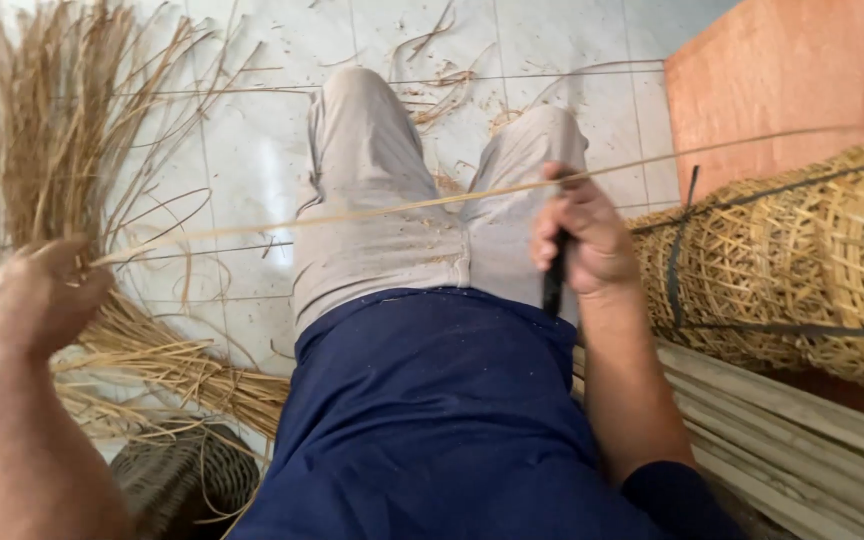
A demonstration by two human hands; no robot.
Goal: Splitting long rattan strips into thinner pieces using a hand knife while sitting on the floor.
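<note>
A long thin cane strip (372, 210) stretches across my lap from left to right. My left hand (27, 300) pinches its left end beside a bundle of loose cane strands (62, 150). My right hand (587, 235) is closed on a dark-handled knife (555, 280), with the strip passing under its thumb above my right knee. I sit in pale grey trousers and a dark blue shirt.
A roll of woven cane mesh (802, 260) tied with dark bands lies at my right, on flat wooden slats (802, 440). An orange board (782, 80) stands behind it. A small woven basket (182, 480) sits at lower left. Cane shavings litter the white tiled floor (252, 150).
</note>
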